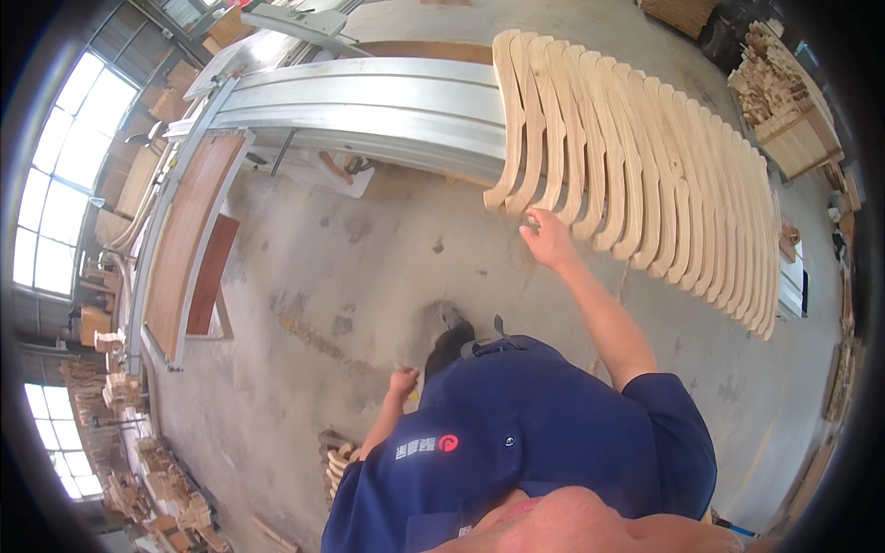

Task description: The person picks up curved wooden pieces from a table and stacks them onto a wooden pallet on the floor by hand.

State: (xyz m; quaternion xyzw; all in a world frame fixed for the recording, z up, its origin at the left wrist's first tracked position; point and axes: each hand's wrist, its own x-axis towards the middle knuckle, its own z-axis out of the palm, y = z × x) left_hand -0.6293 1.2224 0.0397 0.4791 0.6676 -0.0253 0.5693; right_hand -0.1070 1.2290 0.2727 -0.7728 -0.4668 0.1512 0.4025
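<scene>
Pale wood curved parts point(645, 175), many of them, lean side by side in 1 long fanned row just above and to the right of the right hand point(548, 241). Right hand reaches forward with arm stretched, fingers point(532, 221) at the lower ends of the leftmost 2 or 3 pieces, touching or just short of them; cannot tell if the grip is spread or pinching, the fingertips are too small and partly hidden. Upper ends of the parts rest against a long grey metal machine bed point(369, 106), up and left of that hand, which acts as the desk edge for the row. Left hand point(402, 382) hangs low, well apart from the row, down and left of the right hand, fingers loosely curled, holding nothing visible; cannot tell if fully closed. Below that hand, near the person's side, another small stack of curved wood pieces point(337, 461) sits on the concrete floor point(350, 276). Blue work shirt point(535, 433) fills the lower middle. Reddish-brown flat panels point(189, 244) lie far left of both hands beside the machine. Stacked timber offcuts point(784, 111) up right of the right hand, past the row. Bright windows point(55, 175) at far left
</scene>
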